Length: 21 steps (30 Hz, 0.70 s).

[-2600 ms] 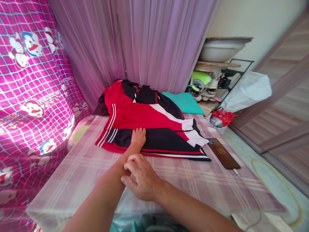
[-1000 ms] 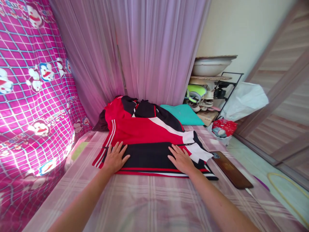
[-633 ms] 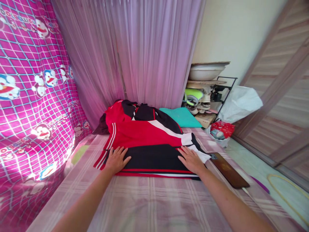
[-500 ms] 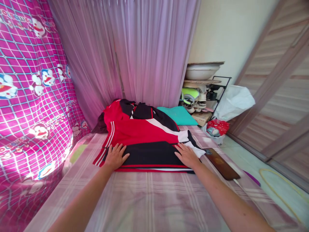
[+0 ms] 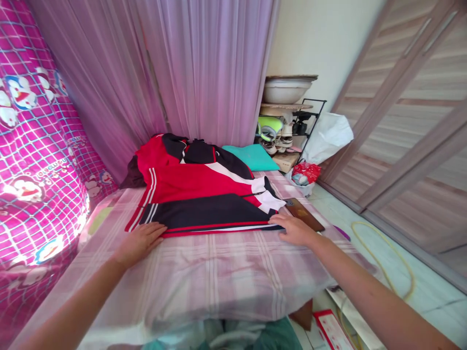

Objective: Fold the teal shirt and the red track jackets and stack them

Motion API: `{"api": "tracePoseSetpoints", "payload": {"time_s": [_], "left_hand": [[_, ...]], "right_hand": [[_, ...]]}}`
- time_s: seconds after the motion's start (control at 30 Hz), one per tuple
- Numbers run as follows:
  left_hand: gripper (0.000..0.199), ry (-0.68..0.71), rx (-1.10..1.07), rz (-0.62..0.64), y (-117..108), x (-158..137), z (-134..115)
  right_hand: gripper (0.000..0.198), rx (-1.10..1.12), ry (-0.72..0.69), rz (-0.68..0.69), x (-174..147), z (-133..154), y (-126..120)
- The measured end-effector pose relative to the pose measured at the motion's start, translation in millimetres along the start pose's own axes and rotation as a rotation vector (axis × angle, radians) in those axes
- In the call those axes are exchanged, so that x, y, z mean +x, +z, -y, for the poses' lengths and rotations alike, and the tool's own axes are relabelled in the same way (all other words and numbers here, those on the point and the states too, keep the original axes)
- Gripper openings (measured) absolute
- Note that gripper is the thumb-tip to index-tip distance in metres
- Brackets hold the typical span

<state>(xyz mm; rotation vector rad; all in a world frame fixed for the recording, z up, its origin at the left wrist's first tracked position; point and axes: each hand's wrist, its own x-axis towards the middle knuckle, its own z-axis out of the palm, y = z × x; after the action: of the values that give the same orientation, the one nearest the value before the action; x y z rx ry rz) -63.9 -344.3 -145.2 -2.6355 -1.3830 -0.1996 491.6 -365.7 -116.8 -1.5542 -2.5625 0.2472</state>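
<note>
A red, black and white zip-neck sports top [image 5: 197, 209] lies folded on the plaid bed sheet [image 5: 219, 272], its collar pointing right and its white-striped hem to the left. My left hand [image 5: 144, 239] rests palm down at the near left corner of the fold, fingers stretched out. At the near right edge, by the collar end, my right hand [image 5: 294, 228] touches the cloth with its fingertips, thumb apart. Close behind the right hand lies a brown-backed phone [image 5: 304, 215]. Beyond the top, more red and black clothing [image 5: 160, 153] is heaped up.
A turquoise folded cloth [image 5: 251, 156] lies at the bed's far side. Past it stands a black rack [image 5: 314, 126] with shoes and a basin [image 5: 288, 91]. A white bag [image 5: 330, 138] and wooden wardrobe doors [image 5: 397, 121] are to the right. Pink patterned fabric [image 5: 44, 170] hangs at left.
Both hands have slid from the top's upper surface toward its near edge, the left one also outward. The view has shifted, showing more floor at right and the bed's near edge.
</note>
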Motion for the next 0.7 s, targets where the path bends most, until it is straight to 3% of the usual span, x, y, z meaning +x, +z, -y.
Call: {"api": "tracePoseSetpoints", "payload": {"time_s": [0.13, 0.27, 0.47, 0.57, 0.7], "left_hand": [[0.045, 0.096, 0.069, 0.084, -4.8, 2.6, 9.9], [0.050, 0.116, 0.109, 0.106, -12.4, 12.2, 6.5], [0.040, 0.129, 0.080, 0.004, -28.2, 8.7, -4.4], [0.042, 0.156, 0.018, 0.009, -28.4, -4.1, -13.7], [0.045, 0.039, -0.042, 0.095, -27.6, -15.1, -30.1]], "right_hand": [[0.051, -0.165, -0.039, -0.017, 2.8, 2.6, 8.7], [0.045, -0.313, 0.012, -0.084, 14.2, 4.0, 16.3], [0.034, -0.374, -0.031, -0.170, 12.5, -6.2, 1.0], [0.034, -0.352, -0.046, -0.120, 1.4, -9.2, 1.9], [0.042, -0.250, 0.018, -0.022, -10.9, -8.0, 9.1]]}}
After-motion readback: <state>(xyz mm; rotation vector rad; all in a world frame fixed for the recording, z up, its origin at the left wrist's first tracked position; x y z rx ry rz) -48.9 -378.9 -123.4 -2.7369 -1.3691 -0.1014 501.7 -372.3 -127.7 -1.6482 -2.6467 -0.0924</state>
